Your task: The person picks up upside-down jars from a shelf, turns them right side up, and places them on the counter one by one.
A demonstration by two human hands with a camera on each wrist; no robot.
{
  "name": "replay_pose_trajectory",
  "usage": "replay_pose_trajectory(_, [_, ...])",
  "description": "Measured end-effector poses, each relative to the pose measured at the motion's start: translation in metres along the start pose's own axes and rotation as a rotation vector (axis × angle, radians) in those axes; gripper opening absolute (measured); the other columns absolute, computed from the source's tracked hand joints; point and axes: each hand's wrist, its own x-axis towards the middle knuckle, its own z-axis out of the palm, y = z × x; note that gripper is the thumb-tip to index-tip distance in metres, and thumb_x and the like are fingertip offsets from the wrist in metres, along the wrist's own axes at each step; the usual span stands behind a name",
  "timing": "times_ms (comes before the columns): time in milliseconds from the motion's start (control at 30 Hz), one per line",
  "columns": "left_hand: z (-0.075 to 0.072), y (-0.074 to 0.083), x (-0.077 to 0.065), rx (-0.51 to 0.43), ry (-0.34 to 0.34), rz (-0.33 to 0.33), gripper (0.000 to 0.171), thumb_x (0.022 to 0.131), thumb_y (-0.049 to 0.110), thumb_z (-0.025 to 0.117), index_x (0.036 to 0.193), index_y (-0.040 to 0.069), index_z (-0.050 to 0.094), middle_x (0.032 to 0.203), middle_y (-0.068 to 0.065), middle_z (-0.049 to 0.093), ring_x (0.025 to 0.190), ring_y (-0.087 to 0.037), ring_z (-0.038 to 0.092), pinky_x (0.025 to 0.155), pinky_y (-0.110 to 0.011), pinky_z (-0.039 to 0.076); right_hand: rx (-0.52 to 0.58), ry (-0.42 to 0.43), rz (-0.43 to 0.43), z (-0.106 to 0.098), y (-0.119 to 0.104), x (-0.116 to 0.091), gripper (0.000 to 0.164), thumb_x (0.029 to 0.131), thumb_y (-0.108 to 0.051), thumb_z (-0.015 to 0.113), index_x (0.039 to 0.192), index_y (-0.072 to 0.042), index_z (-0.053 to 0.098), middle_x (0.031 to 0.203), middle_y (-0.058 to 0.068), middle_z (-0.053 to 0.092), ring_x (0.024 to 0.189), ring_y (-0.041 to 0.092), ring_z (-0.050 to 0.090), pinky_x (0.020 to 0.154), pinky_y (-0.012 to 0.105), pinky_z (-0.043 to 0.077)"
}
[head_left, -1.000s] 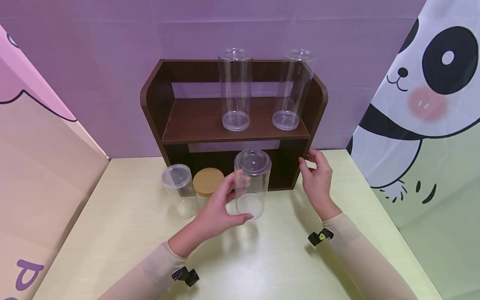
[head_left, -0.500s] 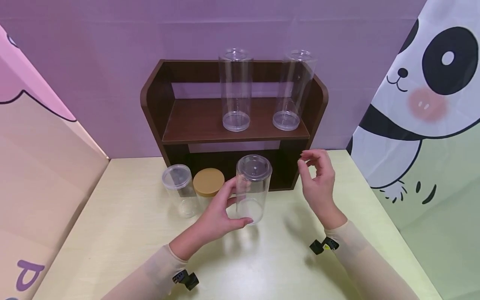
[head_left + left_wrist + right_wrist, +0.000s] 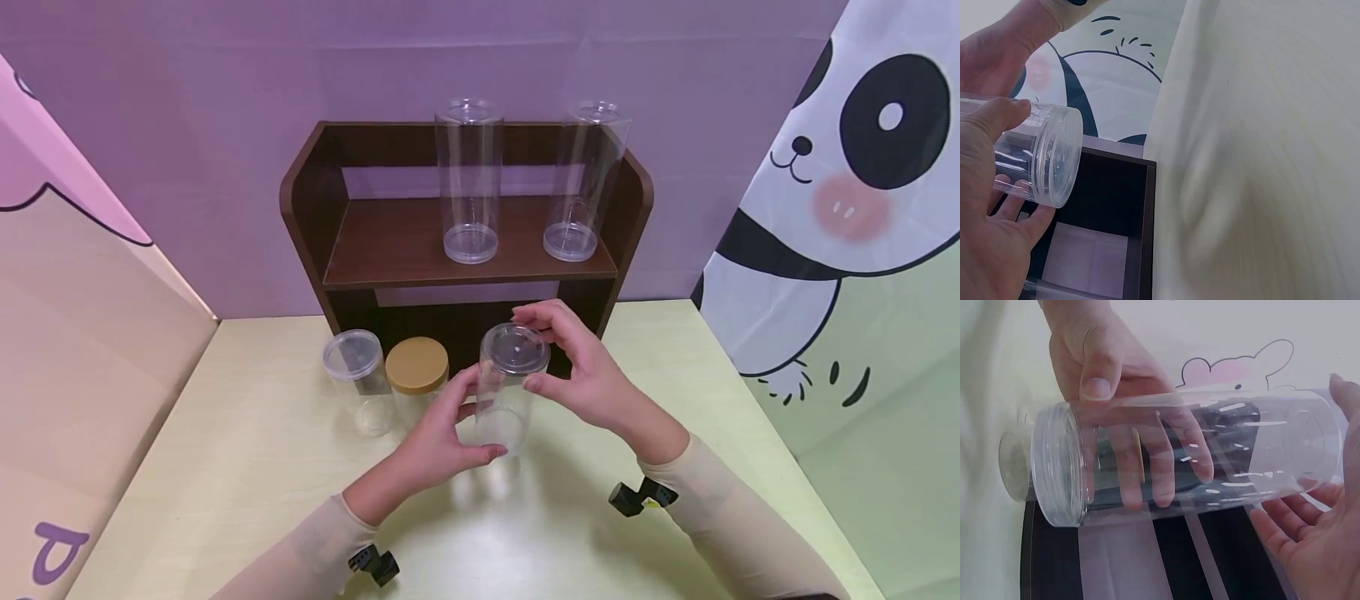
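Note:
My left hand (image 3: 431, 446) grips a clear plastic jar (image 3: 501, 417) by its lower part, in front of the shelf. Its closed base faces up, and its clear screw lid (image 3: 1060, 465) points down toward the table. My right hand (image 3: 592, 379) is at the jar's upper end, thumb on the near side and fingers curved round the far side. Through the clear wall, the right wrist view shows the left fingers (image 3: 1163, 462) spread along the jar. To the left of the jar stand a jar with a clear lid (image 3: 352, 358) and one with a tan lid (image 3: 417, 365).
A dark brown two-level shelf (image 3: 375, 242) stands against the purple backdrop. On its upper level are two tall clear jars, one mid-shelf (image 3: 471, 183) and one toward the right (image 3: 581, 200). The pale table (image 3: 247, 467) stretches in front, between printed side panels.
My right hand has come left from the shelf's right side to the jar's upper end. My left hand has brought the jar slightly down, closer to me.

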Motion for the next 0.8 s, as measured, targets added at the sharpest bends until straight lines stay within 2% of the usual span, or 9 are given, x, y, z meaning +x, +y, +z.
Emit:
replay_pose_trajectory(67, [0.0001, 0.0001, -0.0004, 0.006, -0.008, 0.005, 0.104, 0.080, -0.007, 0.096, 0.165, 0.015, 0.039, 0.157, -0.008, 0.051, 0.144, -0.031, 0.055, 0.116, -0.039, 0.054, 0.000, -0.031, 0.031, 0.0011, -0.0026, 0.0007, 0.076, 0.098, -0.051, 0.084, 0.152, -0.004, 0.057, 0.147, 0.010, 0.059, 0.128, 0.027, 0.061, 0.115, 0.031, 0.050])
replay_pose_trajectory(167, [0.0002, 0.0001, -0.0005, 0.011, -0.017, 0.014, 0.104, 0.080, -0.007, 0.096, 0.165, 0.016, 0.039, 0.158, -0.007, 0.050, 0.143, -0.031, 0.055, 0.116, -0.039, 0.054, 0.000, -0.060, 0.061, 0.0022, -0.0055, 0.0013, 0.067, 0.097, -0.026, 0.089, 0.152, -0.005, 0.058, 0.146, 0.007, 0.060, 0.127, 0.026, 0.062, 0.115, 0.032, 0.050])
replay_pose_trajectory(233, [0.0004, -0.0005, -0.0004, 0.014, -0.023, 0.022, 0.103, 0.081, -0.007, 0.095, 0.164, 0.015, 0.039, 0.158, -0.008, 0.050, 0.143, -0.032, 0.055, 0.117, -0.040, 0.053, -0.007, -0.068, 0.072, 0.0027, -0.0069, 0.0016, 0.065, 0.094, -0.011, 0.089, 0.151, -0.005, 0.058, 0.144, 0.006, 0.062, 0.127, 0.025, 0.063, 0.114, 0.032, 0.051])
replay_pose_trajectory(300, [0.0007, -0.0012, -0.0005, 0.015, -0.025, 0.024, 0.103, 0.081, -0.006, 0.095, 0.164, 0.015, 0.039, 0.158, -0.008, 0.050, 0.144, -0.032, 0.054, 0.117, -0.040, 0.053, -0.014, -0.069, 0.079, 0.0030, -0.0081, 0.0019, 0.066, 0.092, -0.003, 0.088, 0.150, -0.004, 0.058, 0.142, 0.006, 0.063, 0.127, 0.025, 0.063, 0.112, 0.032, 0.052])
replay_pose_trajectory(567, [0.0013, -0.0020, -0.0014, 0.051, -0.029, 0.016, 0.100, 0.082, -0.003, 0.096, 0.163, 0.015, 0.040, 0.157, -0.007, 0.050, 0.143, -0.031, 0.055, 0.118, -0.046, 0.053, -0.015, -0.058, 0.064, 0.0031, -0.0094, 0.0026, 0.064, 0.090, -0.001, 0.088, 0.148, -0.005, 0.061, 0.138, 0.006, 0.065, 0.127, 0.025, 0.064, 0.110, 0.032, 0.054])
replay_pose_trajectory(800, [0.0010, -0.0018, -0.0027, 0.079, -0.047, -0.033, 0.099, 0.083, 0.002, 0.097, 0.163, 0.017, 0.041, 0.158, -0.002, 0.050, 0.143, -0.027, 0.055, 0.120, -0.045, 0.050, -0.010, -0.064, 0.063, 0.0026, -0.0083, 0.0023, 0.062, 0.091, 0.001, 0.087, 0.147, -0.003, 0.061, 0.139, 0.006, 0.065, 0.126, 0.025, 0.064, 0.108, 0.031, 0.055])
